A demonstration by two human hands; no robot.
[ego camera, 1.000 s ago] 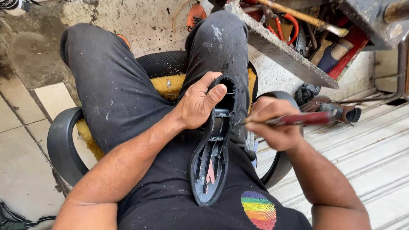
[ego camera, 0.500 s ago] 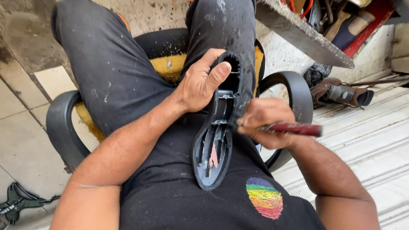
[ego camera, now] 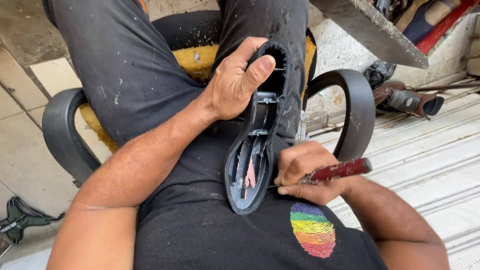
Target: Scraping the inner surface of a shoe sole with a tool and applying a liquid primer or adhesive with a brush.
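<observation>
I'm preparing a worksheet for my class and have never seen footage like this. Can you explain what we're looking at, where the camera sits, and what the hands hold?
The camera is worn on a person's head and looks down at their lap. They sit in a chair with black armrests. The left hand grips the heel end of a black shoe sole, hollow side up, its toe end against the shirt. The right hand holds a red-handled tool, its thin tip at the sole's edge. A brown shoe lies on the floor to the right.

Single head view, looking steeply down, close over lap and chair (ego camera: pixel 65 135), floor at edges
</observation>
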